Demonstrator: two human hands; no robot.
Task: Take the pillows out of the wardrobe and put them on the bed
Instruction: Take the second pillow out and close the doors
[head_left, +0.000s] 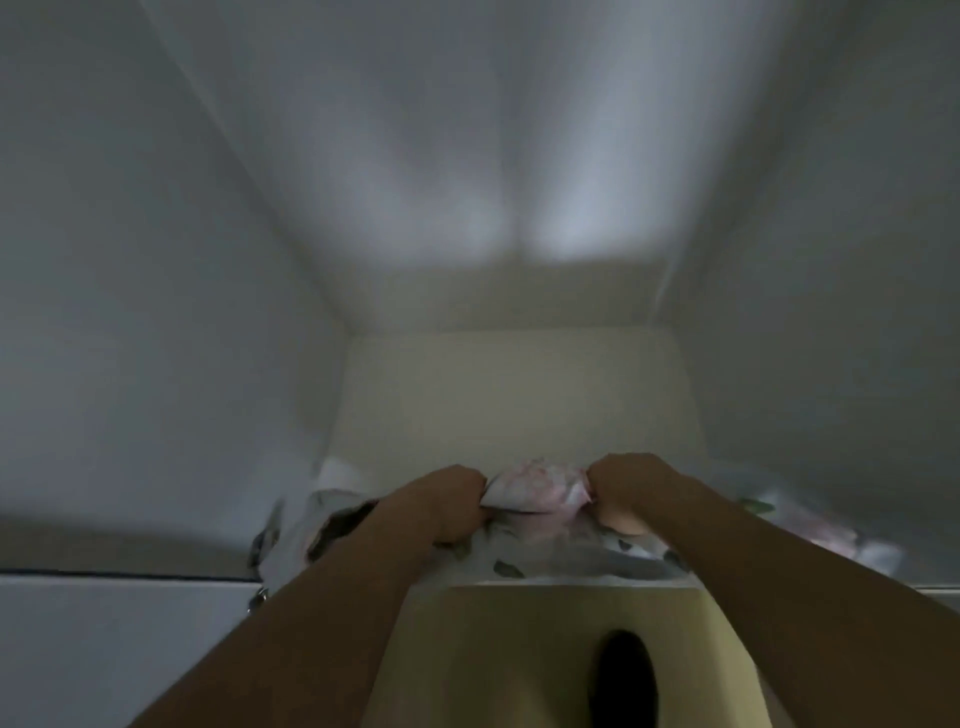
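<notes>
The left hand and the right hand each clenched a bunch of the floral pillow, which lay at the front edge of the wardrobe shelf. Pulling evenly with both fists would probably keep it from snagging.

At lower centre of the frame, our left hand and right hand clench a floral pillow on the wardrobe shelf.

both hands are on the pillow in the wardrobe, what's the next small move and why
Probably pull it straight back toward the body: the left hand and right hand both grip the floral pillow, which lies on the wardrobe shelf.
</notes>
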